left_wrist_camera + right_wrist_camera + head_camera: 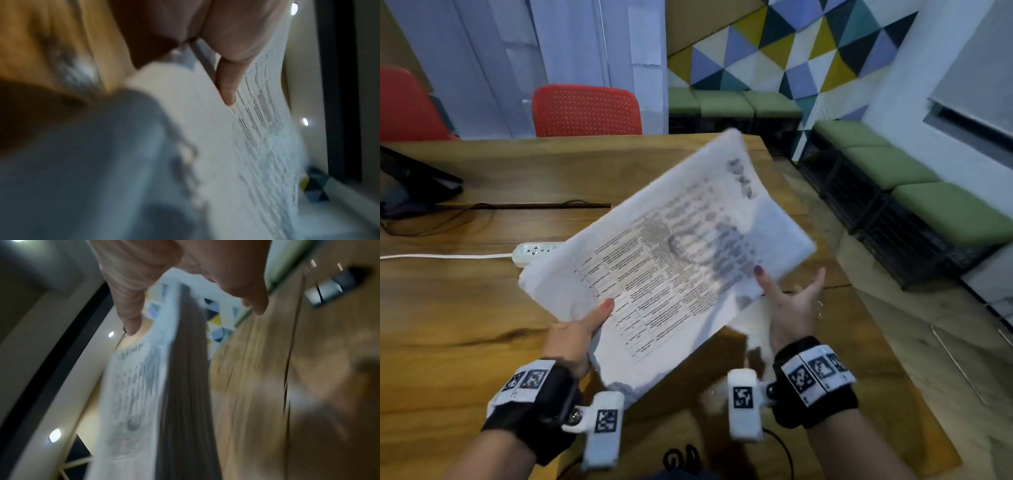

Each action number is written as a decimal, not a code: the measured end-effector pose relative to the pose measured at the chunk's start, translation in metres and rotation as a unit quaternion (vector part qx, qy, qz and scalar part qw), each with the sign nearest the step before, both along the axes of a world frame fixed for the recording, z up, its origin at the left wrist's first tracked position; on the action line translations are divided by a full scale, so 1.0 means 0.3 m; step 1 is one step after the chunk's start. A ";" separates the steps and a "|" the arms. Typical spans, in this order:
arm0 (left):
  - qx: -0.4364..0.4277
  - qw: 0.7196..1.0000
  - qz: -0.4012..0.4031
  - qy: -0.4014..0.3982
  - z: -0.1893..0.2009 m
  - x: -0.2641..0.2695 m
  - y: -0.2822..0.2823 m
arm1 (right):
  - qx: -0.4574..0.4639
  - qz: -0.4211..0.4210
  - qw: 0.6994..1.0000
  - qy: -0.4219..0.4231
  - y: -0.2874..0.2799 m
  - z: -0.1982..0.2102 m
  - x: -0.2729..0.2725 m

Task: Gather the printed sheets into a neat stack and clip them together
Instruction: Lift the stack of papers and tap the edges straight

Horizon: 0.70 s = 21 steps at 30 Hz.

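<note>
A bundle of printed sheets (671,260) is held tilted in the air above the wooden table (465,325), its far end blurred. My left hand (585,329) grips the lower left edge, thumb (228,91) pressed on the printed top page (246,146) and fingers hidden beneath. My right hand (787,301) is at the right edge with fingers spread. Its thumb (129,321) lies against the top page and the fingers stay apart from the sheets (133,386). More white paper (753,329) shows below the right hand, mostly hidden. I cannot pick out a clip.
A white power strip (534,251) with its cable lies on the table left of the sheets. A dark device (410,181) stands at the far left. Red chairs (585,111) are behind the table, green benches (945,209) along the right wall. Small black looped items (681,457) sit at the near edge.
</note>
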State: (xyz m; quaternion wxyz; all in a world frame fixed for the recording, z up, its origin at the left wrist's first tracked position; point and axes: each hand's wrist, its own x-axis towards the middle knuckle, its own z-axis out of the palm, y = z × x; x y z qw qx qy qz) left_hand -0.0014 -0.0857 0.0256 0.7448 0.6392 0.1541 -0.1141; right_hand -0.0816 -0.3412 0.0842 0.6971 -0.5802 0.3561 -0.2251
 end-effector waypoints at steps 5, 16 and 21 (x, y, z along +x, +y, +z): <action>-0.261 0.964 -0.038 0.023 0.005 -0.033 -0.078 | 0.233 0.162 0.957 -0.059 0.094 0.046 0.062; -0.117 0.942 -0.256 -0.183 0.199 0.088 0.079 | -0.138 0.264 0.935 -0.192 0.007 0.082 0.033; -0.004 0.934 -0.205 -0.292 0.297 0.035 -0.048 | -0.127 0.267 0.945 -0.142 0.035 0.032 0.012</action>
